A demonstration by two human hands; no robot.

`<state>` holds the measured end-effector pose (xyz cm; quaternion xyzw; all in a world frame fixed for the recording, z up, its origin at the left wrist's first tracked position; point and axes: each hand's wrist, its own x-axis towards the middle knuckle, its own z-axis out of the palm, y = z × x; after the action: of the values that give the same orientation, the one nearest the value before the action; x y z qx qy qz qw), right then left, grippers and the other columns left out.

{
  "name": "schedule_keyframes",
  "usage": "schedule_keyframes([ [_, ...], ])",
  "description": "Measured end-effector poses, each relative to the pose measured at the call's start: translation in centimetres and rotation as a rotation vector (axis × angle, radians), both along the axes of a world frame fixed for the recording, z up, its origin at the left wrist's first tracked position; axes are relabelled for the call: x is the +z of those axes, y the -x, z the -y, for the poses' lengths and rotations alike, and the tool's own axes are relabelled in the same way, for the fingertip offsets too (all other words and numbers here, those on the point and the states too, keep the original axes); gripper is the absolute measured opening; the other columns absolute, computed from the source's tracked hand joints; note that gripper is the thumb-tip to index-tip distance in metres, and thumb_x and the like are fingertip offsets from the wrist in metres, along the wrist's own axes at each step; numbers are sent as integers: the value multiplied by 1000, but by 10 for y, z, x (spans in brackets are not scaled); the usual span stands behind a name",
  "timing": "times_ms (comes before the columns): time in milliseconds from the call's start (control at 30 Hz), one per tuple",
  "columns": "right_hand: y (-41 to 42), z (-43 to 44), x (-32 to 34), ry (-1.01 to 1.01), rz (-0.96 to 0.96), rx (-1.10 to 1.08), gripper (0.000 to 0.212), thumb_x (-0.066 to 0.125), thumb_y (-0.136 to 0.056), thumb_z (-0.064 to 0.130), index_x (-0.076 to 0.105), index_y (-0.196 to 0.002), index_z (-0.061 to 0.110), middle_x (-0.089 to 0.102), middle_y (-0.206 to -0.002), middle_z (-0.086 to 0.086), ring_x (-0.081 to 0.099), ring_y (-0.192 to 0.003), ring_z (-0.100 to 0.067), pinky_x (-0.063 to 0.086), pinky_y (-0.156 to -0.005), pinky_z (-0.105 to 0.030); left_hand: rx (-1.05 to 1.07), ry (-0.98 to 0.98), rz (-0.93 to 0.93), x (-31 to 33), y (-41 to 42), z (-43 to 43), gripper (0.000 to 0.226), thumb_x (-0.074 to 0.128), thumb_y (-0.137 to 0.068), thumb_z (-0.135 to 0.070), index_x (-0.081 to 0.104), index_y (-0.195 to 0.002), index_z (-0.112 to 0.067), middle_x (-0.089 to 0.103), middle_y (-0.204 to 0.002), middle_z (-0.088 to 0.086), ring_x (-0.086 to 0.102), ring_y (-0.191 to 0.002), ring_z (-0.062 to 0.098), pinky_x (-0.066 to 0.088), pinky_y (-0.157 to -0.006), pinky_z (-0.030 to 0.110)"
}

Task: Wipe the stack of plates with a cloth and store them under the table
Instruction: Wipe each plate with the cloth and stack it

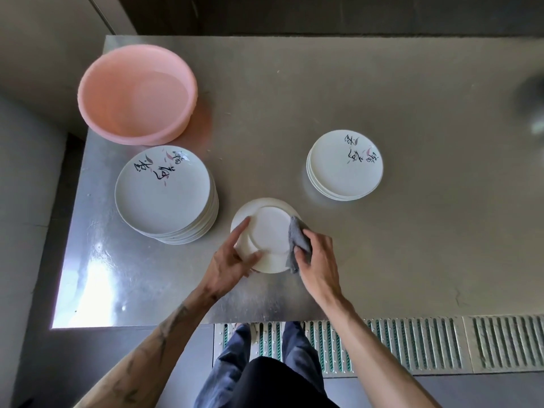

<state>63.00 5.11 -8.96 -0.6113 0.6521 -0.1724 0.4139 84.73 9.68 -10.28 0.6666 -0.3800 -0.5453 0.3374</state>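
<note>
Head view looks straight down on a white plate [266, 235], turned underside up and held just above the near middle of the steel table [382, 245]. The left hand [228, 265] grips its near-left rim, fingers curled over the edge with the forefinger stretched along the rim. The right hand [316, 259] pinches a grey cloth [297, 244] against the plate's right rim, the cloth folded over that edge.

Left of the held plate stands a tall stack [164, 191] of matching plates, face up, the top one showing black brush lettering and pink marks. Off to the right, well apart, sits a shorter stack [344, 166] with the same pattern.

Behind the tall stack, at the table's far-left corner, a pink basin [137, 94] overhangs the edge a little. Whether it holds anything I cannot tell.

Below the near edge, a slotted floor grate [412, 343] runs along the table, and the person's legs in dark trousers stand on it.
</note>
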Motion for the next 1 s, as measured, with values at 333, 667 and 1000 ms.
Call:
schedule_keyframes([
  [333, -2, -10, -4, 17, 61, -41, 45, 69, -97, 23, 56, -138, 15, 47, -127, -2, 48, -120, -9, 40, -109, -23, 76, 8, -62, 10, 12, 2, 65, 73, -94, -13, 47, -146, -43, 60, -123, 0, 67, -86, 19, 64, -67, 43],
  [667, -11, -26, -2, 44, 80, -124, 41, 65, -98, 13, 56, -138, 16, 45, -127, 5, 53, -119, -9, 30, -104, -4, 18, 62, 54, 9, 17, -1, 82, 80, -82, -19, 42, -149, -44, 58, -134, -5, 68, -93, 28, 64, -74, 45],
  [1000, -21, -40, 0, 55, 78, -132, 35, 67, -96, 11, 59, -129, 17, 46, -123, 4, 54, -108, -4, 34, -94, -2, 5, -21, 204, 1, 20, -5, 86, 79, -91, -24, 29, -156, -49, 71, -88, 20, 65, -68, 36, 60, -72, 45],
])
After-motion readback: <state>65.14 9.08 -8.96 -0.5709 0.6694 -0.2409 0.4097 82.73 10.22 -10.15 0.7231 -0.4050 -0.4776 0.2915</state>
